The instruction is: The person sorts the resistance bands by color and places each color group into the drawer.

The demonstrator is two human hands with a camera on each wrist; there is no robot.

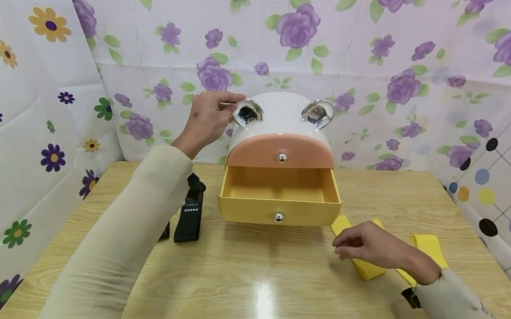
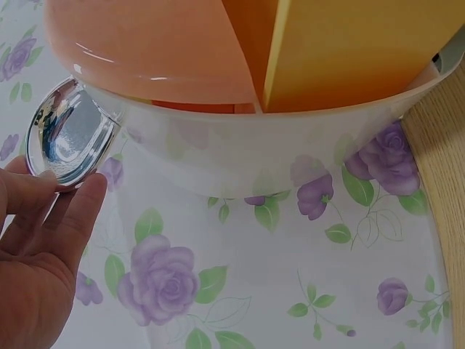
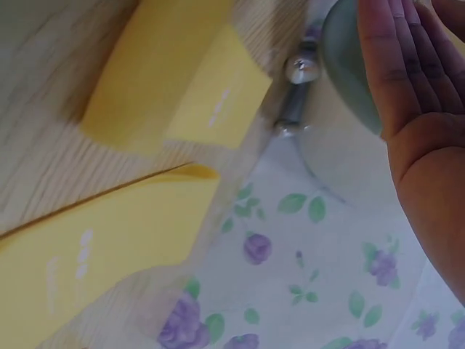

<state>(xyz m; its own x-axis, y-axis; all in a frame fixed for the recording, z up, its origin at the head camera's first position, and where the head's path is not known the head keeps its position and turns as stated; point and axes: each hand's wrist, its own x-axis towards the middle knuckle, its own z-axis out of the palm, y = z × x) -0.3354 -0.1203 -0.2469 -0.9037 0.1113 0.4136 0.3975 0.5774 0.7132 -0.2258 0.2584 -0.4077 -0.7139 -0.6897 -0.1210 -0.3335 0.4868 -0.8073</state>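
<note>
Clearly, the left wrist view brings us close to the left hand (image 2: 40, 283) pinching a silver ear (image 2: 73, 138) by its rim, while only the head view shows us the whole front of the pulled-out yellow drawer (image 1: 251, 212). We see the wooden table (image 1: 227, 292) stretch before the drawer, between a black strap (image 1: 189, 219) and yellow straps (image 1: 368, 271); the box (image 1: 281, 114) stands near its far edge. We find the box just right of the left hand, and ahead and left of the right hand (image 1: 372, 244), its fingers loosely bent, grasping nothing.
</note>
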